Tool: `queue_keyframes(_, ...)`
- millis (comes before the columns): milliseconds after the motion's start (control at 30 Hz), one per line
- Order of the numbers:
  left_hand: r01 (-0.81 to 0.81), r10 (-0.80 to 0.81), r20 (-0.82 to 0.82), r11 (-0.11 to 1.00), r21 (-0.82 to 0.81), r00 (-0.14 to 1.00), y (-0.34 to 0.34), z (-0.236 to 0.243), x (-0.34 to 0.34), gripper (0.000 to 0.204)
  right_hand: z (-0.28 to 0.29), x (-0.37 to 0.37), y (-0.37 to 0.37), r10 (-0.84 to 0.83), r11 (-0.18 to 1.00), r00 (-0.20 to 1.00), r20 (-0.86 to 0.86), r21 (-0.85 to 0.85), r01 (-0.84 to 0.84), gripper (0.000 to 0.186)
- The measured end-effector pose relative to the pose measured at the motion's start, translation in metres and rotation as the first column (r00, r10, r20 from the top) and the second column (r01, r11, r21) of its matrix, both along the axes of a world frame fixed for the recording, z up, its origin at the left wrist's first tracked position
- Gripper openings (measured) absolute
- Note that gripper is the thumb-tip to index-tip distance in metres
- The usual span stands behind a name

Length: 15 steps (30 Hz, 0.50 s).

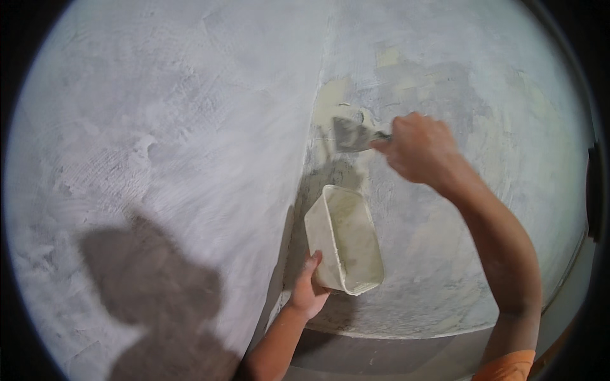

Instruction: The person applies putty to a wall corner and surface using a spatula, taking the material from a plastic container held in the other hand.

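Observation:
My right hand (422,146) is closed around the handle of a putty knife (351,134), its flat grey blade against the plastered wall just right of the inside corner. Pale wet filler (333,95) is smeared on the wall above and beside the blade. Lower down, my left hand (309,292) grips a cream plastic tub (324,238) by its side and base, thumb on the outer wall. The tub is tilted with its mouth turned to the right, and whitish residue coats its inside. My left fingers are mostly hidden behind it.
Two rough grey-white walls meet at a corner line (316,108). A shadow (159,286) falls on the left wall (190,127). Below the right wall's lower edge runs a darker grey band (381,355). A dark object (595,190) stands at the far right edge.

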State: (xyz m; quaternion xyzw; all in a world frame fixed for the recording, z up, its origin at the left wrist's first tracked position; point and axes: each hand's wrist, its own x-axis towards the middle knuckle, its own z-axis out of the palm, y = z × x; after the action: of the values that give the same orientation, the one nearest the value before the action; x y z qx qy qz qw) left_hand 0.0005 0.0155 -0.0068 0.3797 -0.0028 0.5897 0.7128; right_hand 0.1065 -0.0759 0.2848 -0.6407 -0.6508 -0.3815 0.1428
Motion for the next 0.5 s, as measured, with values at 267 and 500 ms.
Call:
queue_keyframes(267,-0.006,0.012,0.112,0.999,-0.049,0.994,0.003,-0.006,-0.003,0.061,-0.006,0.034,0.056,0.18,0.983,0.973,-0.142,0.069,-0.171,0.055)
queue_keyframes(500,-0.054,0.057,0.051,0.998,-0.045,0.997,0.003,-0.004,0.004,0.059,0.028,0.07,-0.015,-0.08,0.988,0.988,0.133,0.144,0.06,0.046)
